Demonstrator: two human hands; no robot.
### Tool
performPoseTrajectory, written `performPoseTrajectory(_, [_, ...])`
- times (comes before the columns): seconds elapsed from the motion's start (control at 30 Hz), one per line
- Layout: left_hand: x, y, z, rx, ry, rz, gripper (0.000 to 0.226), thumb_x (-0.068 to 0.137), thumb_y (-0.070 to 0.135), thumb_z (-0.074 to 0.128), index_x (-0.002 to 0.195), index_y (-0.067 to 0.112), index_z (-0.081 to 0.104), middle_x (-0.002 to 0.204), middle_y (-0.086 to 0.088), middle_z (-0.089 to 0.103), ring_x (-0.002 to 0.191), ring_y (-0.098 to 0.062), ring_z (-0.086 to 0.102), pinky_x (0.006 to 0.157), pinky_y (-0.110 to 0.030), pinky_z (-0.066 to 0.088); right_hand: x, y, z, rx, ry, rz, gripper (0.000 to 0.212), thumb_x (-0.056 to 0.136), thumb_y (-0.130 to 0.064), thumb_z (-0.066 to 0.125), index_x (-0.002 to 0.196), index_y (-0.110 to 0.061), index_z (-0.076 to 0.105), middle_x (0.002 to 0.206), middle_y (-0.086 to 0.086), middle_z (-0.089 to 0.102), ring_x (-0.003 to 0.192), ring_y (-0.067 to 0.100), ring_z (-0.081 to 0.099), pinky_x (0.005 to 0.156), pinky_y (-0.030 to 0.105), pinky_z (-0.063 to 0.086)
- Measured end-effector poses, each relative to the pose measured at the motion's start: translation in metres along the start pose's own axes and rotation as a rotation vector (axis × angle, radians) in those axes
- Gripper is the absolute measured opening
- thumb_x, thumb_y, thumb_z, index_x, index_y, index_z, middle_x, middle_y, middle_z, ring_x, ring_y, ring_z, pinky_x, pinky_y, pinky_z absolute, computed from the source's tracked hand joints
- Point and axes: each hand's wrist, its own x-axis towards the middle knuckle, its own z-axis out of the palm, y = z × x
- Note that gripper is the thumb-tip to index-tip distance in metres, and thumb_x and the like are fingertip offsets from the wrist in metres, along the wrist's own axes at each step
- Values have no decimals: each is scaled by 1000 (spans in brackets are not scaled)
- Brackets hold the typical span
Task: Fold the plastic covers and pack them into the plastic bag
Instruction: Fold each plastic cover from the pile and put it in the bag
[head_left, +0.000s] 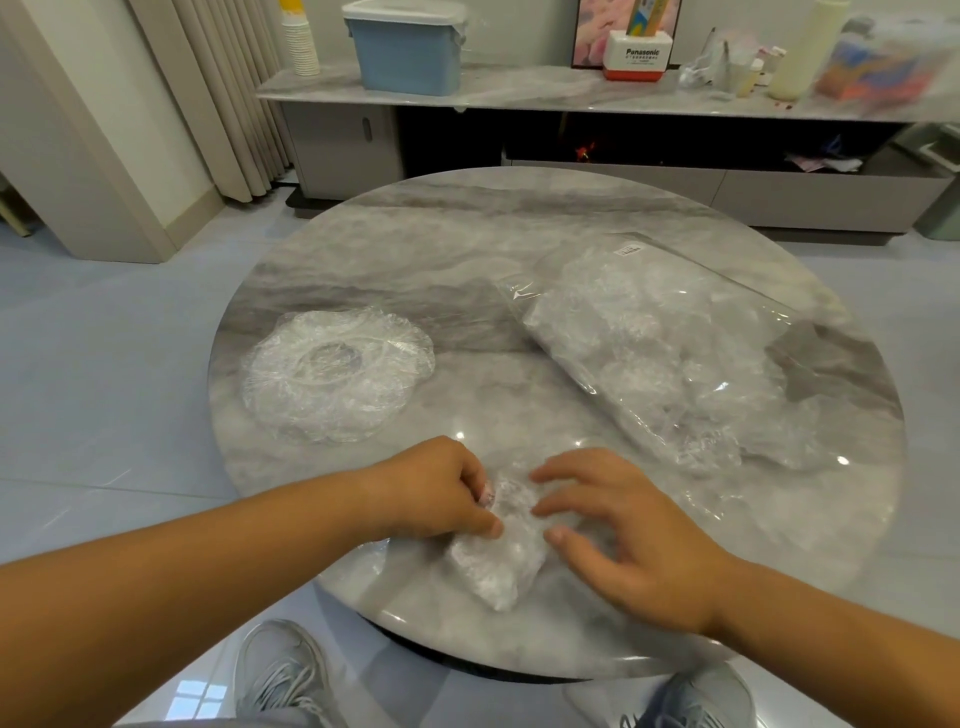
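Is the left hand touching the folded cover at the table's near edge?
Touching. The head view shows the left hand pinching the folded cover at its far end, fingers curled onto the plastic, no gap.

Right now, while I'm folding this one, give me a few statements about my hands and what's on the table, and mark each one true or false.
1. The left hand pinches the folded cover near the table's front edge. True.
2. The right hand is clenched in a fist. False: its fingers are spread, reaching to the folded cover.
3. The plastic bag lies empty. False: crumpled covers already fill it.
4. The pile of unfolded covers lies on the table, left of the plastic bag and apart from it. True.
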Motion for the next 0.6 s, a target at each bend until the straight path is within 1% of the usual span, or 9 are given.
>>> performPoseTrajectory(0.07, [-1,-2,0,-161,28,2,19,79,19,85,81,10,69,63,3,60,62,-12,56,66,-27,48,7,-4,-4,168,66,284,20,93,-51,58,101,-41,74,136,-22,51,133,-5,41,110,26,36])
performPoseTrajectory(0.1, [-1,-2,-1,-261,37,1,19,81,15,84,83,7,67,68,-6,63,67,-18,61,70,-31,52,11,-7,-7,333,74,424,16,95,-47,61,98,-40,75,133,-26,51,131,-9,41,108,23,34])
performPoseTrajectory(0.17, [-3,-1,-3,-460,12,-15,29,84,12,80,100,-6,63,93,-25,70,89,-36,72,85,-41,60,19,-11,-13,631,86,576,21,98,-38,59,95,-34,80,118,-29,61,120,-16,49,103,20,36])
performPoseTrajectory(0.2, [-4,1,-4,-529,-5,-22,34,86,11,78,110,-7,62,105,-26,71,101,-39,71,92,-48,58,22,-10,-14,720,100,607,25,98,-38,57,95,-32,81,113,-26,67,117,-13,53,105,22,39])
performPoseTrajectory(0.23, [-4,2,-4,-578,-18,-20,35,88,11,76,117,-4,63,112,-25,71,108,-39,69,97,-52,55,25,-10,-14,806,128,638,27,98,-39,56,95,-31,82,114,-22,70,119,-6,56,106,27,42])
performPoseTrajectory(0.33, [-4,4,-5,-669,-7,13,32,91,7,72,122,4,64,117,-22,71,108,-35,70,97,-52,52,29,-12,-13,1095,174,765,33,87,-46,64,99,-20,81,126,4,69,120,20,64,107,43,49])
performPoseTrajectory(0.4, [-4,3,-5,-686,-8,46,32,92,6,70,123,6,63,118,-23,70,107,-35,69,97,-53,51,29,-16,-15,1241,141,826,41,83,-44,65,105,-11,76,122,15,71,112,28,70,104,48,51])
performPoseTrajectory(0.5, [-3,0,-4,-702,-55,98,40,89,5,74,127,6,61,117,-23,71,115,-43,65,105,-61,45,31,-20,-19,1358,105,854,40,85,-40,63,107,-7,70,115,22,73,108,36,70,101,53,52])
performPoseTrajectory(0.6, [-3,-1,0,-688,-107,117,51,82,13,76,129,6,58,119,-21,70,117,-43,64,107,-65,42,33,-19,-23,1433,125,841,43,86,-40,64,111,-6,67,115,23,72,105,39,70,96,52,52])
